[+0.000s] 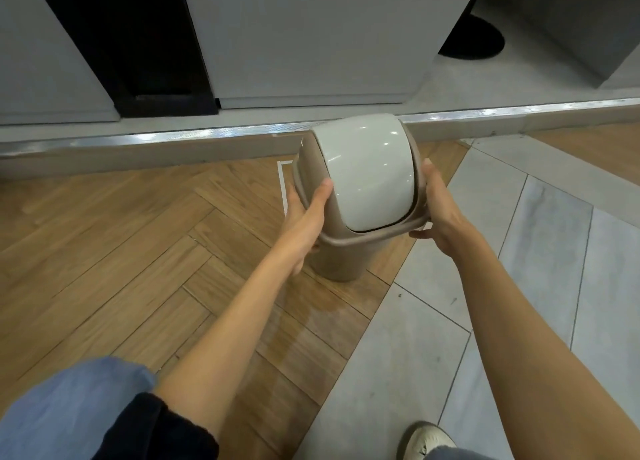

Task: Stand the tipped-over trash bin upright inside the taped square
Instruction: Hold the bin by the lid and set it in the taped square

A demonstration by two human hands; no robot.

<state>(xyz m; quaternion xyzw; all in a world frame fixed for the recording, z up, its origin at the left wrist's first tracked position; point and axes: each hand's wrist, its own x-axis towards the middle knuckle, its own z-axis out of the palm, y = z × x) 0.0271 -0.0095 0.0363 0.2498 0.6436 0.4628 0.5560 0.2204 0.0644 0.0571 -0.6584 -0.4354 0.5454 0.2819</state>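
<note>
A small beige trash bin (341, 260) with a pale grey swing lid (363, 172) is nearly upright on the wooden floor, its top leaning slightly away from me. My left hand (304, 217) grips its left side at the rim, thumb on the lid frame. On the opposite side, my right hand (440, 210) clasps the rim. White tape (282, 182) marking the square shows only as a corner and one edge to the left of the bin; the bin hides the remainder.
A raised step with a metal edge strip (207, 135) runs across just behind the bin, with grey cabinets (311, 37) above it. Grey tiles (519, 251) lie to the right. My knee (69, 407) and shoe (427, 439) are at the bottom.
</note>
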